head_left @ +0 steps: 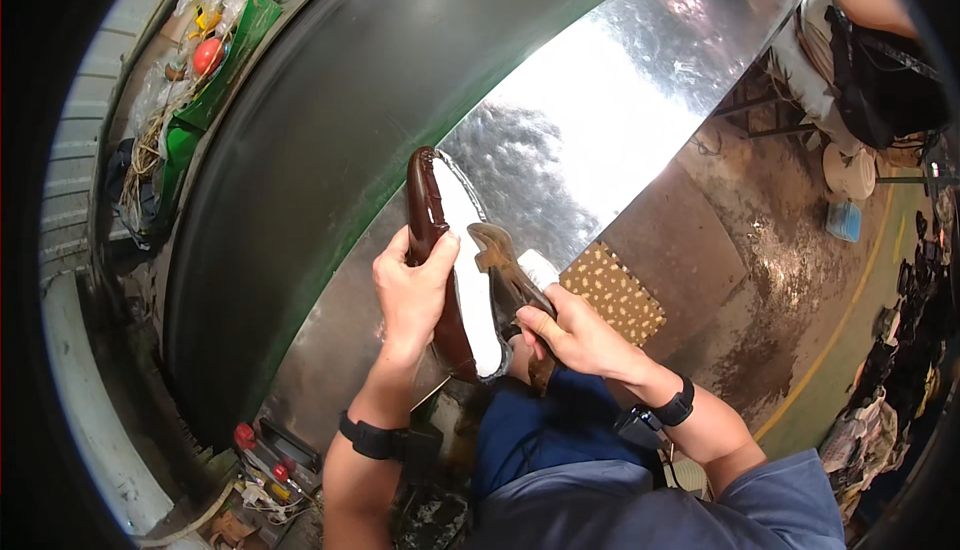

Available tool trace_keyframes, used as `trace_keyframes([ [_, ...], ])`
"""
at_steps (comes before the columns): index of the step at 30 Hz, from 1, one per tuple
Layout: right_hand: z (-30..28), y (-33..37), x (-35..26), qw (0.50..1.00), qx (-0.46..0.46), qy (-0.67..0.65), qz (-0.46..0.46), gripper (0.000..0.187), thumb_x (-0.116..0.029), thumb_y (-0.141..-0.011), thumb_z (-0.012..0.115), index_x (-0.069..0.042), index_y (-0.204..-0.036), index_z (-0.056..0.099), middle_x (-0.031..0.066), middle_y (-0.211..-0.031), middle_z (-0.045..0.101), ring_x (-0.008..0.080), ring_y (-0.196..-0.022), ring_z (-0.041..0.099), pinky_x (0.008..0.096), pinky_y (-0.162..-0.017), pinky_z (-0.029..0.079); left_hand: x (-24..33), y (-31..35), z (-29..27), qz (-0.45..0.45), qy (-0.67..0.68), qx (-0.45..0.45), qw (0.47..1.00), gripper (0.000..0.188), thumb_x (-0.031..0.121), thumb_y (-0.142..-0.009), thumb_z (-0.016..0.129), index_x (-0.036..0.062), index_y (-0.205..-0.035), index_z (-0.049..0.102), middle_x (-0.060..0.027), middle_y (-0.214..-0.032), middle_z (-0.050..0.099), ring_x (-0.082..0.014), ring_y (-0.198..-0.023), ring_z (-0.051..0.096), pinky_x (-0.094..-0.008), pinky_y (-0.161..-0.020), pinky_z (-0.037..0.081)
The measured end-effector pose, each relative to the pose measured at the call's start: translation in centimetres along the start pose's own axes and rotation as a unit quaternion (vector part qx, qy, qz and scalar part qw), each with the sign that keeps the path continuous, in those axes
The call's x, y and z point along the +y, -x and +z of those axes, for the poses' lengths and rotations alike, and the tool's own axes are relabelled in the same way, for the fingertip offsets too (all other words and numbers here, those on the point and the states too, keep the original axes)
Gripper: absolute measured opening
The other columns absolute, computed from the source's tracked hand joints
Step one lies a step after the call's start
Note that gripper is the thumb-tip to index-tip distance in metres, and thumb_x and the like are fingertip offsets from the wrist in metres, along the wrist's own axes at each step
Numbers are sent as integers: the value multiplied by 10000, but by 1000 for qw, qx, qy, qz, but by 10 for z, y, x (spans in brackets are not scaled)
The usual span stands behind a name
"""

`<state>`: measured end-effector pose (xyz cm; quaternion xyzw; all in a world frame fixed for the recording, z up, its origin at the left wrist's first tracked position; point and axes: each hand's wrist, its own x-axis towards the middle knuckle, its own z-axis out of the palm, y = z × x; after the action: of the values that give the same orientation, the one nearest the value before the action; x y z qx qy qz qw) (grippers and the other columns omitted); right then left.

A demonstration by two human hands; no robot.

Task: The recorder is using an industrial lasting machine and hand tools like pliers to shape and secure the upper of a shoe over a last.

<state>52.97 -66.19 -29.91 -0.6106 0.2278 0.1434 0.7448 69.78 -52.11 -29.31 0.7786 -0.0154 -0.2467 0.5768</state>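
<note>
My left hand is closed round the middle of a brown shoe, its thumb pressed on the edge of the white bottom. The shoe is tilted upright, one end pointing away from me and its white underside turned to the right. In my right hand I grip the handles of worn, rusty pliers. Their curved head overlaps the right edge of the white bottom near its middle. Whether the jaws pinch any material there, I cannot tell. A grey-black rim shows along the shoe's lower end.
Beyond the shoe lies a shiny metal tabletop, beside a dark curved surface. A brown patterned pad is right of my right hand. A green holder with plastic bags stands far left. Another person's arm shows top right.
</note>
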Motion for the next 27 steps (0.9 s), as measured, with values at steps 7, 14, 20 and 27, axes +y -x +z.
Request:
trace_keyframes([
  [7, -22, -11, -22, 996, -80, -22, 14, 256, -213, -1089, 497, 30, -1132, 563, 58, -891, 681, 114, -718, 648, 274, -576, 561, 15, -10, -34, -158, 177, -164, 957, 363, 268, -1000, 690, 0, -1244, 661, -36, -1094, 709, -99, -961, 639, -280, -887, 511],
  [14, 9, -13, -16, 998, 48, 29, 8, 288, -245, -1076, 545, 26, -1157, 598, 31, -656, 612, 124, -588, 589, 316, -526, 460, 20, -2, -12, -156, 178, -112, 965, 297, 225, -958, 743, -2, -1146, 704, -31, -997, 715, -85, -838, 639, -260, -767, 526],
  [20, 2, -1, -20, 990, 29, -126, 58, 379, -304, -1082, 532, 3, -862, 566, 47, -672, 633, 120, -562, 597, 313, -539, 475, 4, 5, 8, 16, -13, 13, 1000, 224, 158, -946, 734, -27, -1071, 713, -13, -857, 704, -84, -729, 614, -271, -662, 508],
  [27, -2, -1, -43, 943, 148, 53, -293, 407, -275, -1072, 528, 43, -827, 590, 200, -658, 609, 389, -577, 613, 437, -547, 470, -12, 0, 6, 53, -34, 52, 997, 518, 413, -1096, 442, -47, -1050, 678, -61, -794, 640, -126, -792, 544, -315, -761, 464],
])
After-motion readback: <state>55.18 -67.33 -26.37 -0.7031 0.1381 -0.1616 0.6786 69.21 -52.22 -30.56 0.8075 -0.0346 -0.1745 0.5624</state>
